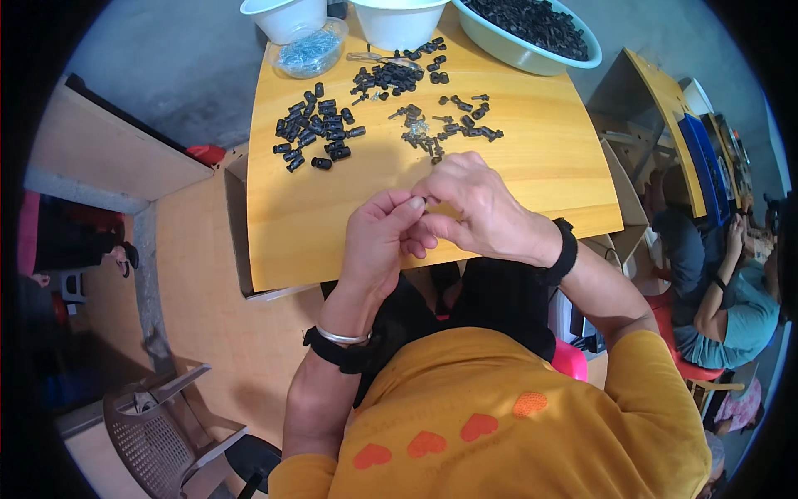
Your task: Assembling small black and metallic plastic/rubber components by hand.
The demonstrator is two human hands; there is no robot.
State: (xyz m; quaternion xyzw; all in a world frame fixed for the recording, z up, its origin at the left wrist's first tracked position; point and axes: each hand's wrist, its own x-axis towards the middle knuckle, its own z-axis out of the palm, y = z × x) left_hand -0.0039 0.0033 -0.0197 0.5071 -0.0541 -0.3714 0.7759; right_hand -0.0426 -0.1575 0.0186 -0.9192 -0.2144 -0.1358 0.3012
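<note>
My left hand [386,229] and my right hand [478,208] meet over the near part of the wooden table [532,183]. Both are closed, fingertips pinched together around a small black plastic part [425,200]. Most of that part is hidden by the fingers, so its exact shape cannot be made out. Beyond my left hand lies a loose group of black cylindrical plastic pieces [335,135]. Smaller black pieces with thin stems [450,128] are scattered past my right hand, around a few shiny metal bits [418,129]. Farther back is a denser heap of small black parts [391,79].
Along the far edge stand a clear bowl of thin metal pieces [309,51], two white tubs [399,27] and a pale green basin [532,63] full of black parts. A brown chair [154,441] is at lower left. Another person [740,320] sits at the right.
</note>
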